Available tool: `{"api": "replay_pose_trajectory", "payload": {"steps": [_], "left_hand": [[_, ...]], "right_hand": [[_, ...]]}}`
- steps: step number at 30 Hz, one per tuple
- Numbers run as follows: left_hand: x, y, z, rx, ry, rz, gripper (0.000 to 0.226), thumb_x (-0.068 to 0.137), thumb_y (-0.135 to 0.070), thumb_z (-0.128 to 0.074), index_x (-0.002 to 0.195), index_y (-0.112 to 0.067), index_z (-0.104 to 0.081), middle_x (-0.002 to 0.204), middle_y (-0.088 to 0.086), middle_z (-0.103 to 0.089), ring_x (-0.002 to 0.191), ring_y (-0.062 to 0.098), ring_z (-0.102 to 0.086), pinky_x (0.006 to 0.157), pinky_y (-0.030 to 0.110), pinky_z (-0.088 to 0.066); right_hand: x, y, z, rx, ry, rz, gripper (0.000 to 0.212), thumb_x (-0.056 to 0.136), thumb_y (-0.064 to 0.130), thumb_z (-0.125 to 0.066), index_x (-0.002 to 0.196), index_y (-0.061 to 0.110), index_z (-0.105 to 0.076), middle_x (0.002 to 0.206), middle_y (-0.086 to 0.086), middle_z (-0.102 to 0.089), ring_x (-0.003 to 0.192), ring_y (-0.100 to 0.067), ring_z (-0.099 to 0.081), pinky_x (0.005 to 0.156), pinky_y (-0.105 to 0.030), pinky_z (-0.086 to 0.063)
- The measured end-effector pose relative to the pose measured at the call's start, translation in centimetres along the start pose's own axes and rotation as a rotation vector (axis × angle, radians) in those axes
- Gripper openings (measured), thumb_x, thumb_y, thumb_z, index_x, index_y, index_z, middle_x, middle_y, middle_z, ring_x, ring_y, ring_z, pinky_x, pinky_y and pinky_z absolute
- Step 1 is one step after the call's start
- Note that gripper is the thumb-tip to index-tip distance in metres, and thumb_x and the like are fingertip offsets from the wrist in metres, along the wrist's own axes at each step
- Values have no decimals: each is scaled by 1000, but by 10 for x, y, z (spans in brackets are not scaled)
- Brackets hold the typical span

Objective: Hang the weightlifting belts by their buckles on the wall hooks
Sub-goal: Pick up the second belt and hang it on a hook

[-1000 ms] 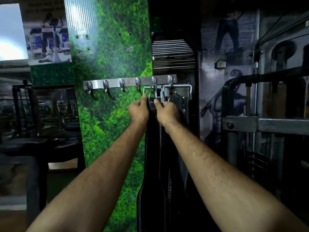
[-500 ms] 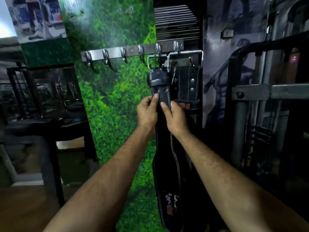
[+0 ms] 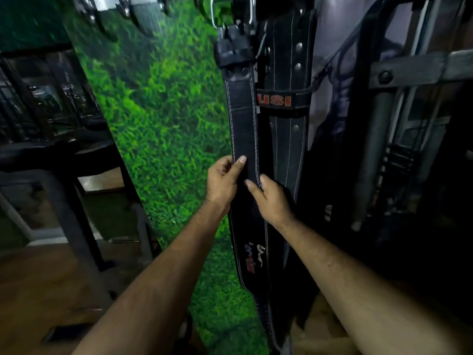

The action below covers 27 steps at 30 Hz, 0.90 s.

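A black leather belt [image 3: 243, 124] with white stitching hangs down the wall from its metal buckle [image 3: 231, 11] at the top edge of the view. My left hand [image 3: 222, 180] pinches its left edge and my right hand [image 3: 271, 198] grips its right edge, both at mid strap. Just right of it hangs a second black belt [image 3: 289, 67] with studs and a red "USI" loop. The hook rail [image 3: 128, 6] is cut off at the top, with several bare hooks to the left.
The belts hang against a green grass-print wall panel [image 3: 166, 111]. A black bench [image 3: 64, 155] stands to the left over a wooden floor. A grey steel machine frame [image 3: 409, 70] fills the right side.
Both hands slid down the left belt from the buckle to mid strap. The view tilted down, pushing the hook rail to the top edge.
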<state>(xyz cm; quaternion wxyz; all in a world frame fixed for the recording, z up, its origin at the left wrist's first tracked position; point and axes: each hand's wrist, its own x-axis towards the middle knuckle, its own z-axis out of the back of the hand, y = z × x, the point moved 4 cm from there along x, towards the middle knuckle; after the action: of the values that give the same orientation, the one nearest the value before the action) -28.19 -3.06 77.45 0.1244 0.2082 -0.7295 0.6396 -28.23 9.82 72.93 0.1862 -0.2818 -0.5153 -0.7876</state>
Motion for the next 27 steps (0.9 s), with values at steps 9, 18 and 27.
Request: {"api": "replay_pose_trajectory", "payload": {"steps": [9, 18, 27], "left_hand": [[-40, 69, 25, -7, -30, 163, 23, 91, -15, -70, 108, 0, -71, 108, 21, -74, 97, 30, -71, 91, 44, -58], [-91, 129, 30, -7, 4, 307, 26, 93, -9, -66, 117, 1, -68, 114, 19, -73, 103, 30, -71, 90, 40, -58], [-148, 196, 48, 48, -34, 471, 17, 92, -9, -67, 107, -4, -71, 94, 2, -77, 86, 14, -73, 76, 26, -57]], "right_hand": [[-51, -54, -18, 229, 65, -158, 30, 94, 30, -65, 116, 9, -66, 112, 1, -73, 106, -7, -68, 95, -26, -52], [-91, -93, -33, 241, 114, -304, 34, 94, 34, -64, 112, 6, -65, 108, -2, -74, 102, -7, -70, 90, -27, -55], [-166, -142, -55, 137, 173, -418, 47, 90, 50, -61, 113, 9, -66, 108, 0, -74, 103, -10, -69, 91, -40, -56]]}}
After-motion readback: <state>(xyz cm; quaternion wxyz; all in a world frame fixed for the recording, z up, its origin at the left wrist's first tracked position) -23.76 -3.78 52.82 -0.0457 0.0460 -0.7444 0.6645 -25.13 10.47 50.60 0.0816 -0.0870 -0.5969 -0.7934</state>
